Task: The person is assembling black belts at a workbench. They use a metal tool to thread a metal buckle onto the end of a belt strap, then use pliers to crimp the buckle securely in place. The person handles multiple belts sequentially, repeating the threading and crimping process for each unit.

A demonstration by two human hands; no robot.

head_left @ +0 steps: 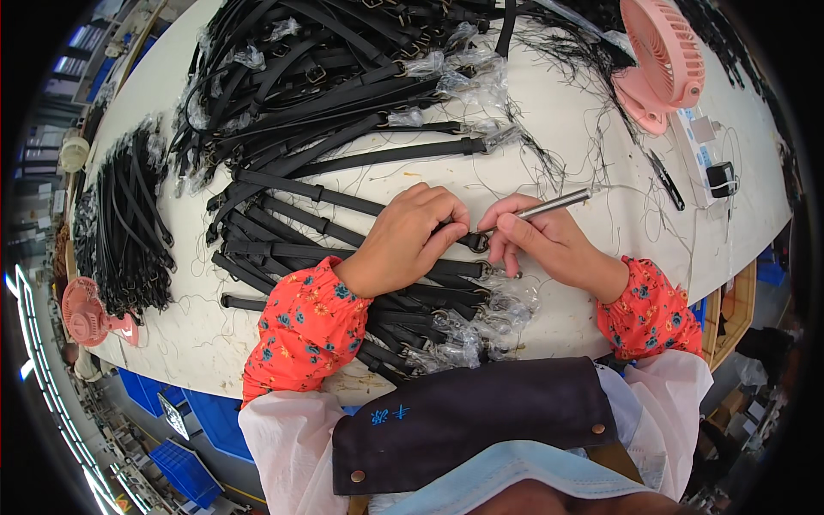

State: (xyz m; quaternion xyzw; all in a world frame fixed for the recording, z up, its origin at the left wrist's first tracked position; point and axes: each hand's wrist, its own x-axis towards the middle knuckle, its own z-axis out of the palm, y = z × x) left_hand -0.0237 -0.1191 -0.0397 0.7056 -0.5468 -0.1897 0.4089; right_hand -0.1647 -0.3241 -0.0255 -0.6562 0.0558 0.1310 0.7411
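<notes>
Pale and scattered with loose black threads, the table (601, 283) carries nearly everything you work with. Your left hand (403, 245) is curled down on a black strap (326, 226), its fingers closed around the end by the small metal ring (478, 243). Your right hand (549, 245) is closed around a slim metal tool (556, 203) held like a pen, its fingertips pinching at the same ring, so the two hands meet just right of the table's middle.

Judging by how things lie, a fan of straps (283, 249) sits under your left wrist, some with ends in clear plastic wrap (481, 322) near your body, while a much larger heap of straps (326, 77) waits at the far side and another bundle (129, 223) at the far left. Which of these are finished I cannot tell (they look alike), but a good deal seems to remain.

Open room lies to your right, between your right hand and the black snips (668, 180). A pink fan (665, 60) stands far right, a second pink fan (86, 313) at the left edge. The near edge runs just under your forearms.
</notes>
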